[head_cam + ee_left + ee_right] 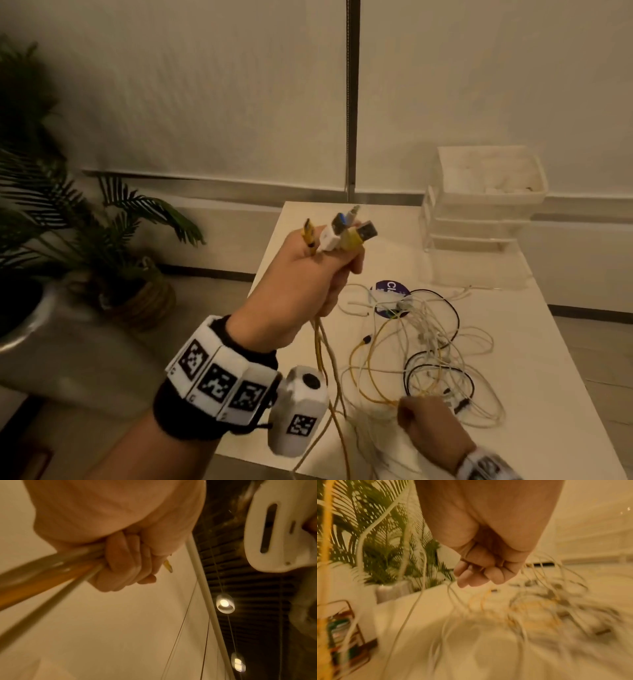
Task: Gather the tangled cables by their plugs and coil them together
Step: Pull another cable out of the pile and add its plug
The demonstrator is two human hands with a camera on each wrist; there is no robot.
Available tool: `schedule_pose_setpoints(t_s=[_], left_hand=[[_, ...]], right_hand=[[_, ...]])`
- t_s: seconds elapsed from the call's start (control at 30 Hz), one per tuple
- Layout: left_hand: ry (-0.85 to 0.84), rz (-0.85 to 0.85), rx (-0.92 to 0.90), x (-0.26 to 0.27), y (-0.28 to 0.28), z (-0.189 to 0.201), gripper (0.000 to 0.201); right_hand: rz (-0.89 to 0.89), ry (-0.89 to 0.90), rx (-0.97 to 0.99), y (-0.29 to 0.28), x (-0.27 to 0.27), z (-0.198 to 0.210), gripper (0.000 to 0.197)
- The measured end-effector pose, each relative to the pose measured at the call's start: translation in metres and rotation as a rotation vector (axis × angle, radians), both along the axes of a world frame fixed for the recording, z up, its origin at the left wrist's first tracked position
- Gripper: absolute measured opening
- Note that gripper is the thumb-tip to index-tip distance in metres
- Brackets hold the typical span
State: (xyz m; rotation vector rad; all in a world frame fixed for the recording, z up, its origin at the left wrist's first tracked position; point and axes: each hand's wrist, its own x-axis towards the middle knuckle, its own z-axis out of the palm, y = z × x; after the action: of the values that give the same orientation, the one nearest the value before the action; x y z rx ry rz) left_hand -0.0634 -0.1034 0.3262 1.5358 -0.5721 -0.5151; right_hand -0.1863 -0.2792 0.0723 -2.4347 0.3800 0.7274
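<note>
Gripping five plugs [339, 231]: left hand [294, 291]; right hand [433, 431] fingers pinching cables [428, 359].

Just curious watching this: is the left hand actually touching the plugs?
Touching. The head view shows the left hand gripping the plugs, which stick out above its curled fingers.

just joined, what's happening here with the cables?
A person is gathering tangled cables. The left hand is raised above the table and grips a bunch of plugs, which stick out above the fist, with their cords hanging down. The right hand is low at the near edge of the tangle, fingers curled around a few strands. Most of the cable lies loose on the table; no coil has been made yet.
</note>
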Motion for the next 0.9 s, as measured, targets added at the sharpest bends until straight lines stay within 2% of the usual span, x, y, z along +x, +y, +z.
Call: schedule_pose_setpoints(t_s=[0.03,0.17,0.23,0.33,0.47,0.57,0.73,0.87,0.9], left_hand=[[0.081,-0.007,-0.016,0.001,0.002,-0.001,0.033],[0.171,-0.014,0.038,0.006,0.009,-0.008,0.037],[0.188,-0.001,0.076,0.007,0.011,-0.011,0.038],[0.212,0.044,0.092,0.008,0.014,-0.013,0.038],[0.237,0.126,0.094,0.011,0.015,-0.018,0.041],[0.230,0.169,0.116,0.014,0.017,-0.023,0.039],[0.223,0.212,0.137,0.022,0.025,-0.027,0.039],[0.195,0.228,0.116,0.027,0.025,-0.029,0.040],[0.191,0.235,0.108,0.028,0.025,-0.030,0.041]], right_hand=[[-0.038,-0.071,-0.034,-0.002,0.020,0.000,0.023],[-0.086,-0.025,-0.026,0.012,0.112,0.018,0.013],[-0.113,-0.024,0.001,0.020,0.144,0.016,0.024],[-0.115,-0.070,-0.090,0.028,0.173,0.004,0.032],[0.012,0.007,-0.180,0.026,0.171,-0.037,0.037],[-0.007,0.031,-0.237,0.028,0.164,-0.065,0.036],[-0.156,0.049,-0.148,0.035,0.164,-0.078,0.027],[-0.190,0.039,-0.075,0.032,0.169,-0.072,0.039],[-0.213,0.017,-0.036,0.028,0.172,-0.068,0.036]])
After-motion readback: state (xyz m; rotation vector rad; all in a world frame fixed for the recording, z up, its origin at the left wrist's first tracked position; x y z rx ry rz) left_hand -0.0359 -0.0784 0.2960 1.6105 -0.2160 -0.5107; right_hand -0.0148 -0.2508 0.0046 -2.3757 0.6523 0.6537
